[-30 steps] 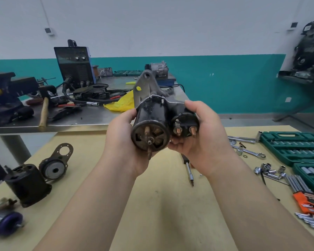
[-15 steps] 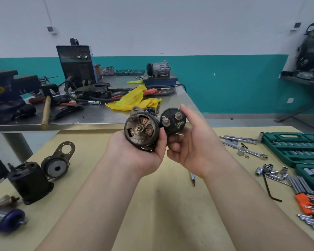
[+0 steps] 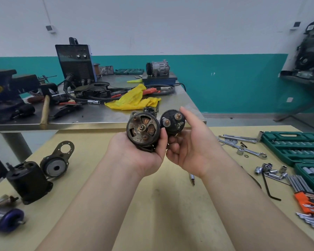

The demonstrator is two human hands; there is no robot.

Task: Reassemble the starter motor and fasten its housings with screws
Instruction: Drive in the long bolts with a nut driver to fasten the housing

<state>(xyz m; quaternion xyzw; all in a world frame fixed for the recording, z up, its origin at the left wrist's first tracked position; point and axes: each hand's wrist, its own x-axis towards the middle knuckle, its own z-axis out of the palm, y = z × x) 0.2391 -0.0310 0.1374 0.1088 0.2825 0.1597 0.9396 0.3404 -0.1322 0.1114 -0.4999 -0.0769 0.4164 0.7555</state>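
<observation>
The starter motor [image 3: 143,130] is being held in the air above the yellow counter [image 3: 152,205], its open round end facing the camera. The left hand [image 3: 143,156] is being curled under and around the motor body as a closed grip, thumb lying along its right edge. The right hand [image 3: 188,147] is being wrapped around the black solenoid [image 3: 173,121] just beside it. A black housing [image 3: 28,180] is being left standing at the counter's left side.
</observation>
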